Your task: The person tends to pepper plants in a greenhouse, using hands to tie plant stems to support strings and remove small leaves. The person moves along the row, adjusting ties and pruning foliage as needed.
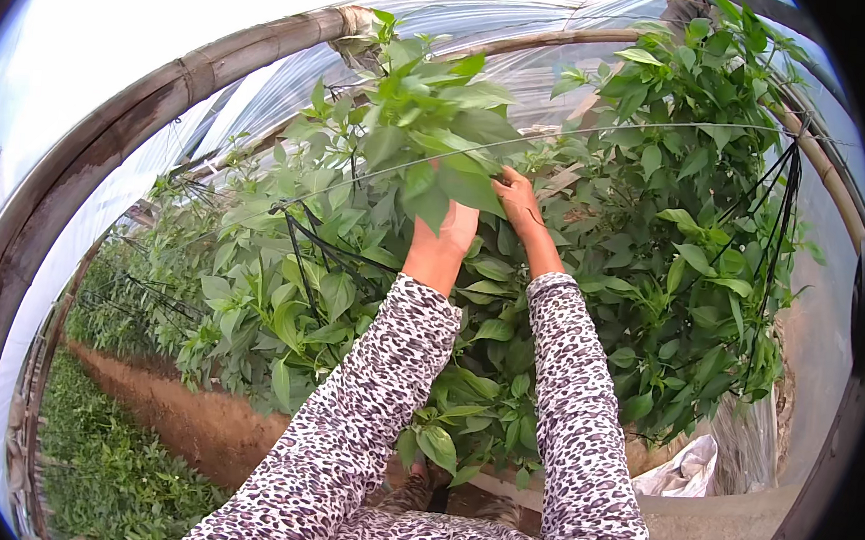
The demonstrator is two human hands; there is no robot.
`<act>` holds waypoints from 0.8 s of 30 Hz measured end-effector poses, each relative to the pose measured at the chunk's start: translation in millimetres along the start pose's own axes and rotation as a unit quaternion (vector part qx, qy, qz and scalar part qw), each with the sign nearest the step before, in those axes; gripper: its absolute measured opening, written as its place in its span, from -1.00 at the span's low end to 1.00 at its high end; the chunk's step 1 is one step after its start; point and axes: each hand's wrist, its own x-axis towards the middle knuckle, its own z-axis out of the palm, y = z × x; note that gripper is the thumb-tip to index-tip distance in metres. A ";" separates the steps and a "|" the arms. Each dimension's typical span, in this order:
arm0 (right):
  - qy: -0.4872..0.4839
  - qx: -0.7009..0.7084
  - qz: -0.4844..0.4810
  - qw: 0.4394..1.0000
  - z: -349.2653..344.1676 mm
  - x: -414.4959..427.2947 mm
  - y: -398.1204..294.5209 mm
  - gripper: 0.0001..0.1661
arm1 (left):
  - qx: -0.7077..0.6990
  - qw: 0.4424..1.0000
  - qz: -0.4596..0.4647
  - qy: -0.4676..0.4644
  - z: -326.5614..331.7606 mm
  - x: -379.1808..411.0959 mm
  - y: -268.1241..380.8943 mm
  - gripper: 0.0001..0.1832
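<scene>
Both my arms, in spotted sleeves, reach up into tall leafy plants that look like pepper plants. My left hand (446,233) is raised at a leafy shoot (443,120); broad leaves cover its fingers, so its grip is hidden. Just right of it, my right hand (519,199) touches the edge of the same foliage with bent fingers; whether it pinches a stem or leaf cannot be made out. A thin wire (578,130) runs across the shoot. Black strings (302,250) hang from a knot on the wire, left of my left hand.
A thick bamboo arch (151,92) curves along the left, with plastic sheeting (507,64) behind. More black strings (789,174) hang at right. A soil path (188,426) runs at lower left beside low plants (110,466). A white sack (682,472) lies at lower right.
</scene>
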 end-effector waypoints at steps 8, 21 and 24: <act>0.136 -0.165 0.085 0.973 42.6 -17.7 -27.1 -0.49 | -0.066 0.993 0.024 0.095 6.5 35.5 99.6 -0.73; 0.146 -0.406 -0.003 0.902 -12.4 19.6 -85.0 -0.71 | 0.501 0.718 -0.190 -0.444 34.1 -214.0 105.5 -0.48; -0.094 -0.474 -0.033 0.875 -30.0 -30.5 -155.5 -0.79 | 0.510 0.726 -0.281 -0.367 -5.7 -259.1 153.7 -0.52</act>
